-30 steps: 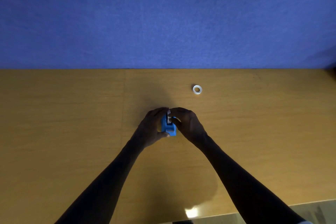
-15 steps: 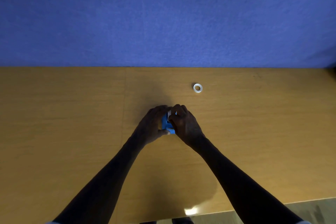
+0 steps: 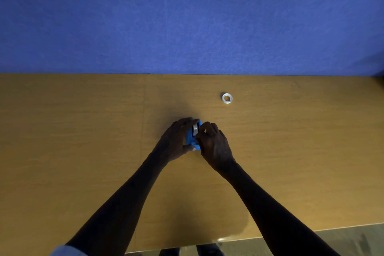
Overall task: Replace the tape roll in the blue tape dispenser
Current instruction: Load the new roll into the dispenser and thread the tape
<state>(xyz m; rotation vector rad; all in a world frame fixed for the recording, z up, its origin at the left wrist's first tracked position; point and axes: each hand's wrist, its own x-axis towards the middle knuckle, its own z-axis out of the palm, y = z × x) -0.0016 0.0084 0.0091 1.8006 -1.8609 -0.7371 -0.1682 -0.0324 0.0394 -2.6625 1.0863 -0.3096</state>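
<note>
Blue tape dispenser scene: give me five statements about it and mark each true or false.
1. The left hand grips the blue tape dispenser. True.
2. The loose tape roll lies on the table to the left of the hands. False: it lies beyond them, to the right.
3. The right hand is at the dispenser. True.
4. The loose roll stands on its edge. False: it lies flat, its hole facing up.
5. A whitish roll shows in the dispenser. True.
</note>
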